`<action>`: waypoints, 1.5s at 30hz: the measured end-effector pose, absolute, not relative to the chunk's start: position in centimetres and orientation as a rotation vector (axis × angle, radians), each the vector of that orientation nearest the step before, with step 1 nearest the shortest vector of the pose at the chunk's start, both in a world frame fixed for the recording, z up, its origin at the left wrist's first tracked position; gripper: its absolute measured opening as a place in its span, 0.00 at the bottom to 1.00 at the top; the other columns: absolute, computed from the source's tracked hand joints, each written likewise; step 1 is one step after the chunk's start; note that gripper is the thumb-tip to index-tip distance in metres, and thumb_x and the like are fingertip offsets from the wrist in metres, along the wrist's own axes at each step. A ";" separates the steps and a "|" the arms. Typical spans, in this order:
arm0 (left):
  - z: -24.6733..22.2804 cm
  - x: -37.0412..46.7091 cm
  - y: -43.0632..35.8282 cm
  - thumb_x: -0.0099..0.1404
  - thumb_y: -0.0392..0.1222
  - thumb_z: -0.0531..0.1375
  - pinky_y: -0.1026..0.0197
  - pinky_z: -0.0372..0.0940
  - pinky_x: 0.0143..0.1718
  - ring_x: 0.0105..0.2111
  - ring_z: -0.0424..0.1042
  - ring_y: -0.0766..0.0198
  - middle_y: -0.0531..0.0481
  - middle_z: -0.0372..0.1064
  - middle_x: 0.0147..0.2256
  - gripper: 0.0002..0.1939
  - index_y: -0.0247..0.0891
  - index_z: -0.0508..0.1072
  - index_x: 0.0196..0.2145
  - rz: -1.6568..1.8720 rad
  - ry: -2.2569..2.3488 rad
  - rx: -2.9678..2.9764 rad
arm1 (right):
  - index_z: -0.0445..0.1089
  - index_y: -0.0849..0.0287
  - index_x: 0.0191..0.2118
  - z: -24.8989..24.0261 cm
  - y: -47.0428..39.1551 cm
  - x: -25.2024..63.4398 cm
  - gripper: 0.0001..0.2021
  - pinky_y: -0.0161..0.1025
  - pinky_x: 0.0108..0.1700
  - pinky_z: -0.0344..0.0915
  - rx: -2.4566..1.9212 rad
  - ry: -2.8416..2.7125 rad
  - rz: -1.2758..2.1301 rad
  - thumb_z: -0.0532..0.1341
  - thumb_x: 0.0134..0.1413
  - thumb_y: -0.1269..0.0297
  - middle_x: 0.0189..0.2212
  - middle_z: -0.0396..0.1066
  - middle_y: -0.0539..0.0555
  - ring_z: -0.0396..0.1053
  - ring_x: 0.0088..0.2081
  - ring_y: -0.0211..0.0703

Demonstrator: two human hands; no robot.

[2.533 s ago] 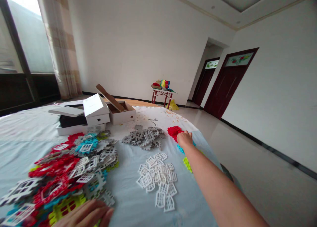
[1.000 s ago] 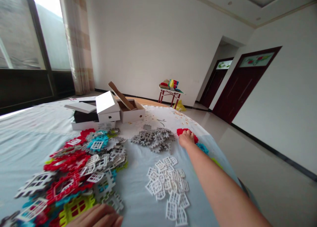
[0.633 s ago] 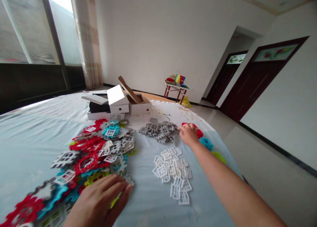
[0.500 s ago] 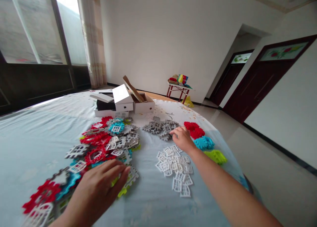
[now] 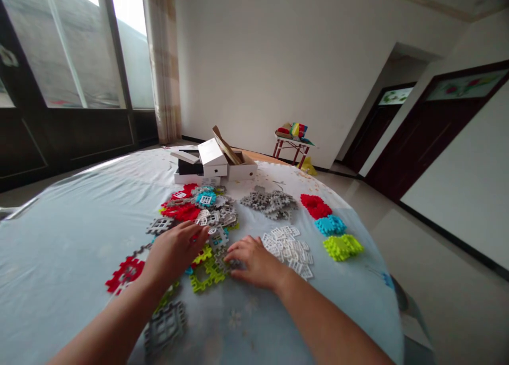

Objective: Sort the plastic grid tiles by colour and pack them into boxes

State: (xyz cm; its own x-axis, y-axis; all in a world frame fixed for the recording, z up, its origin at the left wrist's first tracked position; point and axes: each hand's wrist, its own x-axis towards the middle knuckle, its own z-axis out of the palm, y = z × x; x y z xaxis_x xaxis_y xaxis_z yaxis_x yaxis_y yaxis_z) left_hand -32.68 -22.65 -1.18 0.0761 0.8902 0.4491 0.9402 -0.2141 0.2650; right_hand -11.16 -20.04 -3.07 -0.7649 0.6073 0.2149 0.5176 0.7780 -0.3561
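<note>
My left hand point(image 5: 177, 249) lies over the mixed pile of interlocking plastic building pieces, fingers stretched out and open. A grey window piece point(image 5: 218, 237) is just beyond its fingertips. From the right, my right hand point(image 5: 256, 261) reaches in with parted, slightly bent fingers. Its fingertips are at a grey notched piece point(image 5: 221, 260) on the pile's edge; whether they touch it is unclear. A lime green frame piece point(image 5: 207, 275) lies between the hands, nearer me. Left of my left hand is a red piece point(image 5: 126, 274), and closer to me a dark grey piece point(image 5: 166, 325).
Sorted heaps lie to the right: grey pieces point(image 5: 270, 203), white window inserts point(image 5: 289, 248), red pieces point(image 5: 315, 206), blue pieces point(image 5: 331, 225) and lime pieces point(image 5: 342, 247). White boxes point(image 5: 212, 155) stand at the table's back. A small side table point(image 5: 293, 141) is by the wall.
My right hand has moved left and nearer, from the grey heap to the mixed pile. My left hand has shifted forward over that pile. The view has turned slightly left.
</note>
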 end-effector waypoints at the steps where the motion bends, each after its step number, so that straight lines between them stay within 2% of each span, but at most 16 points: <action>1: -1.2 -32.7 -22.6 0.64 0.52 0.45 0.64 0.55 0.29 0.27 0.67 0.65 0.51 0.69 0.28 0.21 0.40 0.70 0.26 -0.811 -1.910 -2.235 | 0.71 0.53 0.41 -3.2 -20.1 -11.1 0.13 0.42 0.46 0.53 -0.869 -2.635 0.398 0.64 0.46 0.63 0.41 0.72 0.51 0.63 0.45 0.44; 4: -1.3 -32.8 -22.6 0.64 0.52 0.44 0.64 0.54 0.28 0.26 0.67 0.65 0.51 0.68 0.27 0.22 0.40 0.70 0.25 -0.816 -1.914 -2.238 | 0.72 0.55 0.38 -3.1 -20.2 -10.9 0.08 0.40 0.45 0.56 -0.887 -2.483 0.452 0.60 0.52 0.63 0.35 0.74 0.51 0.66 0.41 0.41; 8: -1.5 -33.1 -22.4 0.64 0.53 0.44 0.64 0.54 0.29 0.27 0.67 0.65 0.51 0.68 0.27 0.22 0.40 0.70 0.26 -0.815 -1.905 -2.238 | 0.72 0.58 0.41 -2.8 -20.3 -10.2 0.12 0.35 0.40 0.61 -1.008 -2.192 0.642 0.55 0.55 0.62 0.34 0.74 0.53 0.68 0.37 0.39; 12: -1.8 -33.5 -22.0 0.64 0.53 0.43 0.64 0.54 0.29 0.26 0.66 0.65 0.50 0.67 0.27 0.22 0.39 0.69 0.25 -0.774 -1.936 -2.223 | 0.73 0.60 0.40 -3.1 -19.2 -9.1 0.13 0.33 0.33 0.63 -1.086 -2.138 0.876 0.56 0.54 0.60 0.31 0.75 0.52 0.69 0.32 0.38; 17: -2.1 -33.8 -21.7 0.64 0.52 0.43 0.65 0.55 0.30 0.28 0.67 0.65 0.50 0.68 0.28 0.22 0.40 0.69 0.26 -0.788 -1.942 -2.225 | 0.73 0.62 0.36 -2.1 -14.1 -7.6 0.13 0.32 0.25 0.61 -1.204 -1.888 0.897 0.59 0.48 0.59 0.22 0.71 0.49 0.65 0.22 0.35; 23: -2.0 -33.5 -21.8 0.65 0.52 0.42 0.65 0.53 0.29 0.27 0.67 0.66 0.51 0.69 0.28 0.22 0.40 0.70 0.26 -0.762 -1.961 -2.210 | 0.70 0.60 0.38 -0.2 -8.9 -6.2 0.15 0.31 0.26 0.63 -1.304 -1.485 0.820 0.60 0.45 0.56 0.26 0.73 0.52 0.69 0.27 0.37; 30: -2.0 -33.4 -22.0 0.65 0.52 0.42 0.65 0.54 0.30 0.28 0.68 0.65 0.51 0.69 0.29 0.22 0.40 0.69 0.26 -0.782 -1.970 -2.221 | 0.70 0.63 0.37 -2.9 -12.3 -6.5 0.13 0.31 0.23 0.63 -1.323 -1.507 0.875 0.57 0.47 0.60 0.31 0.73 0.56 0.70 0.28 0.38; 34: -2.0 -33.2 -22.0 0.65 0.52 0.42 0.64 0.53 0.30 0.29 0.68 0.64 0.50 0.69 0.29 0.22 0.40 0.69 0.25 -0.757 -1.972 -2.203 | 0.70 0.63 0.38 -3.9 -16.3 -8.3 0.13 0.33 0.27 0.64 -1.259 -1.758 0.933 0.56 0.49 0.62 0.29 0.73 0.54 0.70 0.28 0.38; 38: -1.8 -33.3 -22.1 0.65 0.50 0.41 0.64 0.53 0.30 0.29 0.68 0.64 0.49 0.70 0.29 0.22 0.40 0.69 0.25 -0.771 -1.966 -2.165 | 0.71 0.60 0.39 -3.5 -20.3 -10.6 0.12 0.35 0.35 0.65 -1.120 -2.065 0.818 0.58 0.51 0.62 0.32 0.73 0.53 0.70 0.32 0.38; 45: -1.2 -34.0 -22.2 0.64 0.52 0.42 0.64 0.52 0.27 0.25 0.67 0.64 0.49 0.70 0.28 0.22 0.39 0.69 0.24 -0.754 -1.989 -2.082 | 0.70 0.58 0.43 -4.0 -23.2 -12.4 0.19 0.40 0.49 0.59 -0.893 -2.372 0.560 0.67 0.41 0.61 0.43 0.68 0.56 0.64 0.46 0.44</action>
